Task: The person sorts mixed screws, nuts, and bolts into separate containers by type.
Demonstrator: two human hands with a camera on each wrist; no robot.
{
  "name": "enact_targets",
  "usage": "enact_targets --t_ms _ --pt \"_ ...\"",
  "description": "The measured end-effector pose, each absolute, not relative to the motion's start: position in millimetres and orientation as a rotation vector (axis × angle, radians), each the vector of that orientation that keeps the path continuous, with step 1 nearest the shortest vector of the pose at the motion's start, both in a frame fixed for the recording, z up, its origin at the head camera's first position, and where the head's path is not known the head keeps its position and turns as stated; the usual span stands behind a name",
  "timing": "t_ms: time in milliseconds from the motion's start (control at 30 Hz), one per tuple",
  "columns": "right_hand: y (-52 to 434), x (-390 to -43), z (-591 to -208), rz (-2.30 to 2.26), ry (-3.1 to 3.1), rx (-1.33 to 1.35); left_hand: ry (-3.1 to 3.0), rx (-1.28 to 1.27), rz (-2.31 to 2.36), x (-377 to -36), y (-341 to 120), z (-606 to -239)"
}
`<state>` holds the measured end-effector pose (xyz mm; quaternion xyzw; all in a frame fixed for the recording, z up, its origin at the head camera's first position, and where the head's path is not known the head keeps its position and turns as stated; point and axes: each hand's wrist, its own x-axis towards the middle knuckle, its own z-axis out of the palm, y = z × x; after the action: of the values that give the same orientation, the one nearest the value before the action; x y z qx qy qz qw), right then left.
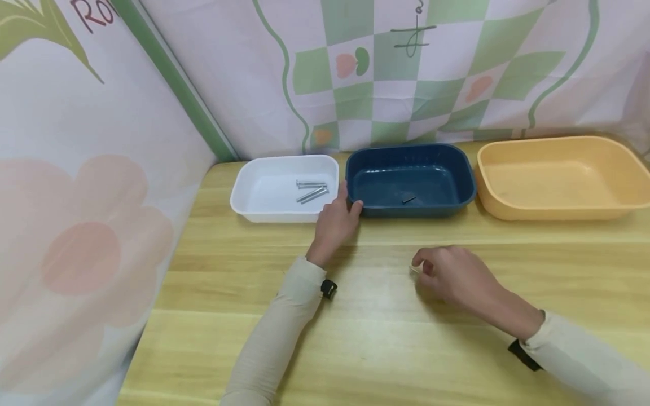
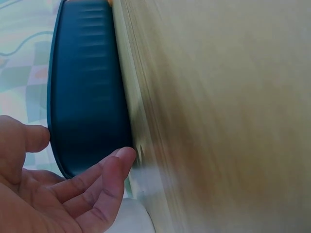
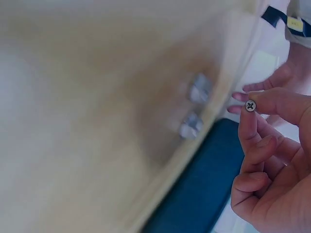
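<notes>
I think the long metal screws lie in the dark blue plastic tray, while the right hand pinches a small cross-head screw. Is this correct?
Not quite. The long metal screws lie in the white plastic tray, not the dark blue plastic tray, as the head view shows. The right hand does pinch a small cross-head screw.

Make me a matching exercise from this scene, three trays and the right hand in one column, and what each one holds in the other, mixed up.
Things:
1. white tray
2. blue tray
3. yellow tray
4. right hand

Contents:
A. one small dark piece
B. a cross-head screw pinched at the fingertips
C. nothing visible inside
D. long silver bolts

Pairs: 1-D, 2-A, 3-C, 4-B
</notes>
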<state>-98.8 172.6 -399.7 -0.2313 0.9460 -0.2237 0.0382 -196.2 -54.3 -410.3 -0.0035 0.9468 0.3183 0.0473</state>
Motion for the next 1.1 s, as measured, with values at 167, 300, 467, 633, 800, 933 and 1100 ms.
enact_targets --t_ms 167,300,467,633,800,933,1100 --pt "173 -115 -383 -0.656 2.943 -0.68 2.882 -0.024 0.98 -196 -54 -410" --pt "172 -131 -371 -0.695 2.98 -0.687 2.889 -0.03 0.98 -196 -56 -408" --pt "170 -147 -362 -0.751 3.016 -0.694 2.897 -0.047 0.988 -195 -59 -408" --pt "172 -160 -357 -0.752 3.035 -0.643 2.896 -0.052 0.995 -196 -59 -407" --pt "174 -175 -355 -0.783 3.063 -0.57 2.904 -0.055 0.981 -196 -57 -407" --pt "176 -184 -356 -0.791 3.052 -0.512 2.899 -0.051 0.953 -195 -56 -408" --pt "178 -195 -361 -0.783 3.035 -0.474 2.895 -0.031 0.967 -195 -53 -409"
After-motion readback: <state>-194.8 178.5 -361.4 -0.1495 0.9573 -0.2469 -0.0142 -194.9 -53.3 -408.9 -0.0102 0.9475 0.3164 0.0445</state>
